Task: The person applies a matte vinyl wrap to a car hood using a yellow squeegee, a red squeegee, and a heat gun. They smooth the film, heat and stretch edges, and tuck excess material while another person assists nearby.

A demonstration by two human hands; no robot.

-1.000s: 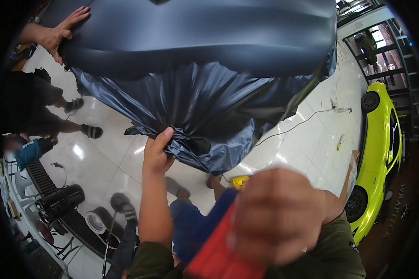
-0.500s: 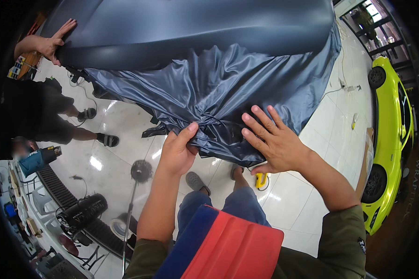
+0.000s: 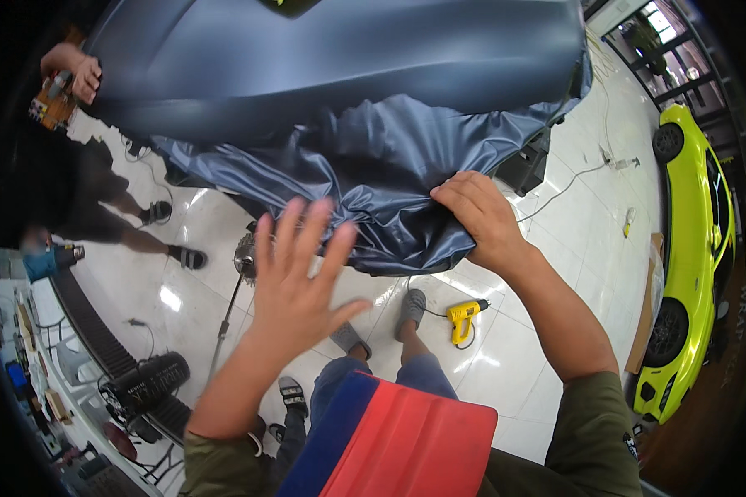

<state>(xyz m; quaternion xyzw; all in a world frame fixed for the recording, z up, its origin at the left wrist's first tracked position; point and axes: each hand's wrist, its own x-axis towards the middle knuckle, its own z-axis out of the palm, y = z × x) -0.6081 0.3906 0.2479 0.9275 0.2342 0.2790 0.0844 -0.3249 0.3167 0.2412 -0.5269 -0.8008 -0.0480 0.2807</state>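
Observation:
A dark blue-grey vinyl film (image 3: 398, 141) lies smooth over the upper part of a large curved panel (image 3: 348, 41) and hangs in gathered folds along its near side. My right hand (image 3: 489, 219) is closed on the bunched film at the right of the folds. My left hand (image 3: 294, 286) is raised with fingers spread, slightly blurred, near the film's lower folds and holding nothing. In the near foreground is a red squeegee (image 3: 419, 443) with a dark blue edge; what supports it is hidden.
A co-worker's hand (image 3: 79, 74) rests at the panel's far left corner; a blue heat gun (image 3: 50, 261) is lower down. On the tiled floor lies a yellow heat gun (image 3: 466, 320). A bright green car (image 3: 688, 282) stands right, a black cylinder (image 3: 145, 383) lower left.
My left hand has let go of the film and spread its fingers. My right hand has gone from open to gripping the film. The film's right side has been drawn inward, uncovering a dark part.

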